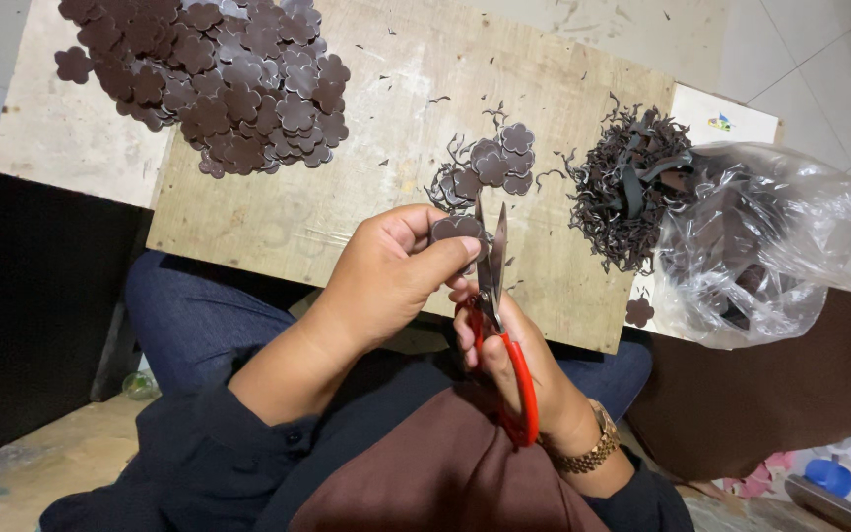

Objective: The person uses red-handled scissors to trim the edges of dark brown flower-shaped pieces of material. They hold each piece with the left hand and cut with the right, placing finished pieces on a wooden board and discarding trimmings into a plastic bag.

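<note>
My left hand pinches a small dark brown flower-shaped piece between thumb and fingers, just above the near edge of a wooden board. My right hand grips red-handled scissors, whose blades point up and touch the piece's right side. Beyond the blades a small group of cut flower shapes lies on the board.
A large heap of brown flower shapes fills the board's far left. A tangle of dark trimmings lies at the right, beside a clear plastic bag with brown pieces. One flower shape sits at the board's right edge. My lap is below.
</note>
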